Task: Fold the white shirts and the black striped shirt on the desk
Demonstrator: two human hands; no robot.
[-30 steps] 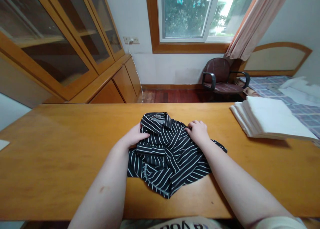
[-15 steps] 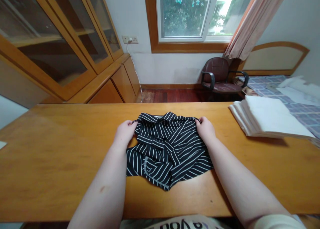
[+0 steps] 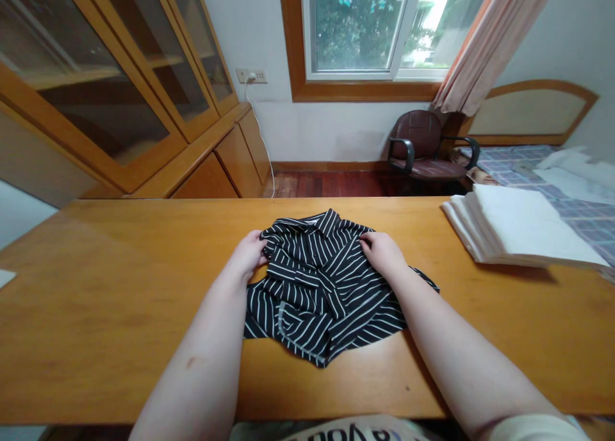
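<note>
A black shirt [image 3: 307, 281] with white stripes lies crumpled on the wooden table [image 3: 120, 313], its collar at the far side and its hem toward me. My left hand [image 3: 250, 252] is closed on the shirt's left shoulder edge, thumb and fingers pinching the cloth. On the other side, my right hand [image 3: 382, 252] pinches the fabric just below the right shoulder. Part of the shirt sticks out to the right from under my right forearm. Folds hide most of the sleeves.
A stack of white folded sheets [image 3: 519, 226] sits at the table's right end. Past the far edge are a brown armchair [image 3: 420, 143] and a bed with a checked cover [image 3: 533, 156]. A glass-fronted cabinet [image 3: 177, 140] stands at the left.
My right hand has shifted slightly left and toward me, from the shoulder edge onto the shirt. The collar's right side stands higher, and cloth now shows right of my right forearm.
</note>
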